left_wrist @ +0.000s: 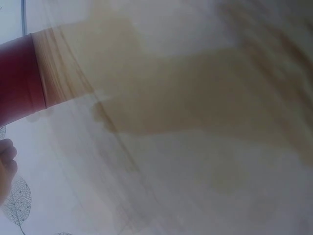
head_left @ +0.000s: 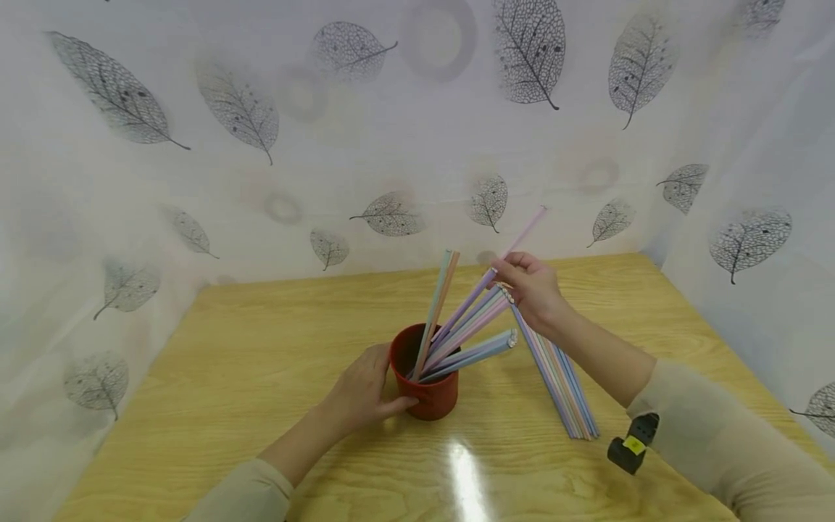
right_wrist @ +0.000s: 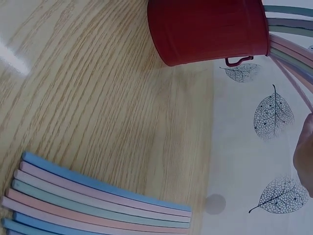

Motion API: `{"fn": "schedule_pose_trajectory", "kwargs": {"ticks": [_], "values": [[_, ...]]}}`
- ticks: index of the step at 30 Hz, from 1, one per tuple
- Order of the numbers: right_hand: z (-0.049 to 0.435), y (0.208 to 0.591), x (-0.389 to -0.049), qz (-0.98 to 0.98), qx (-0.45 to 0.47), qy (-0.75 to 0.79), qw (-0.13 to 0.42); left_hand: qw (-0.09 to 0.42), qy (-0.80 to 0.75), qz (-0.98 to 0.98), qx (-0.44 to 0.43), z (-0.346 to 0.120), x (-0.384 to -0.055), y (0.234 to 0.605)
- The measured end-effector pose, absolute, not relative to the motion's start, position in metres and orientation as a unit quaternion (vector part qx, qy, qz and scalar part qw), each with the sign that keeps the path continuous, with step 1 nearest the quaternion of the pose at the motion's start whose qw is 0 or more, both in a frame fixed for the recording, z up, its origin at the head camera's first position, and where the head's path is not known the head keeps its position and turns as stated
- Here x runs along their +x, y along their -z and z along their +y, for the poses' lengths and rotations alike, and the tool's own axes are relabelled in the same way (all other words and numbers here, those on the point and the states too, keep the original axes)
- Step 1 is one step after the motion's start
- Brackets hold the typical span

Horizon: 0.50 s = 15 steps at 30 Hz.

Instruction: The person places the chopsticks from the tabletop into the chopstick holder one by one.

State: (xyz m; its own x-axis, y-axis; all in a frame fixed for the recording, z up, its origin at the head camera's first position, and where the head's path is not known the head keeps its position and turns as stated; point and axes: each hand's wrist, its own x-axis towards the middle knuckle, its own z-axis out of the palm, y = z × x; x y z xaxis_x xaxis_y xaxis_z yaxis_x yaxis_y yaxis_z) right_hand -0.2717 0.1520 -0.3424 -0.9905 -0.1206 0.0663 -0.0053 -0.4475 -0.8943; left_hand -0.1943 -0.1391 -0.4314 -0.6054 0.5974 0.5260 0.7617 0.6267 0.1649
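Observation:
A red cup (head_left: pixel 427 395) with a small handle stands upright on the table, holding several pastel straw-like sticks (head_left: pixel 466 326) that fan out, most leaning right. My left hand (head_left: pixel 365 384) grips the cup's left side, thumb across its near face. In the left wrist view, part of the red cup (left_wrist: pixel 19 81) and some fingertips (left_wrist: pixel 7 159) show at the left edge. My right hand (head_left: pixel 531 290) is raised right of the cup and pinches a pink stick (head_left: pixel 525 230), its upper end sticking out above the fingers. The right wrist view catches only part of the right hand (right_wrist: pixel 305 156).
More pastel sticks (head_left: pixel 561 384) lie in a row on the wooden table (head_left: pixel 261 333), right of the cup and below my right forearm. A white leaf-printed sheet (head_left: pixel 417 130) hangs behind and at the sides. A black device (head_left: pixel 629 446) is at my right sleeve.

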Motion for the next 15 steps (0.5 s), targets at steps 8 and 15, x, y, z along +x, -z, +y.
{"fn": "schedule_pose_trajectory", "kwargs": {"ticks": [8,15], "values": [[0.139,0.341,-0.270,0.572,-0.072,0.809,0.114,0.209,0.189,-0.880,-0.384,-0.139,-0.194,0.431],[0.128,0.334,-0.266,0.574,-0.060,0.795,0.184,0.207,0.196,-0.879,-0.381,-0.141,-0.195,0.432]]}}
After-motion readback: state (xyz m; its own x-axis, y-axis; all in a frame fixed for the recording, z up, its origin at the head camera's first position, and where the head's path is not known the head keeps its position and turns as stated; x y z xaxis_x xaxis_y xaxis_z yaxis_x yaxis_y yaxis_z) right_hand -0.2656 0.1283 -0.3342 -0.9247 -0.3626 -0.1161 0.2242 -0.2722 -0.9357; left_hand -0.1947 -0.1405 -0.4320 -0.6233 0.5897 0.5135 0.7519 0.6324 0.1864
